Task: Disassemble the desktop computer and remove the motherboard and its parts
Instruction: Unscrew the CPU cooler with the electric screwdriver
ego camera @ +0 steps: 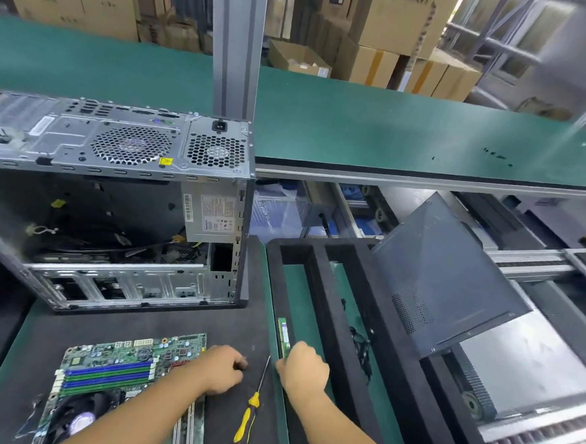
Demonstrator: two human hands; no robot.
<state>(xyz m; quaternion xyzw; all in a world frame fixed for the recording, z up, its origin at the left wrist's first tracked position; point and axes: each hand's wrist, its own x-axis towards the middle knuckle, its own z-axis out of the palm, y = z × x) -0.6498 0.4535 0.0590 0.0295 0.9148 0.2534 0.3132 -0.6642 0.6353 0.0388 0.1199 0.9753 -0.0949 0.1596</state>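
The motherboard (131, 376) lies flat, component side up, on the black mat (148, 319) at the near-left part of the bench (359, 123). Its near end runs out of the frame. Its blue and green memory slots run left to right with a slight tilt, and the cooler fan sits toward the near edge. Behind it the computer case (114, 204) lies on its side with the open side up. The perforated rear panel is turned toward the far edge and the power supply (213, 213) is in the far-right corner. The left hand (222, 370) rests on the mat just beside the board's far-right corner with its fingers curled down. I cannot tell whether they pinch anything. The right hand (305, 366) grips the near end of a green memory stick (283, 334), fingers closed round it. The stick stands on its edge in the leftmost slot of the black foam tray (318, 285) at the right of the mat, with its long axis running from near to far. Between the two hands a screwdriver (250, 415) with a yellow and black handle lies on the mat. Its handle is toward the near edge and its tip points away, leaning slightly right. A dark grey side panel (445, 282) rests tilted over the tray's right side.
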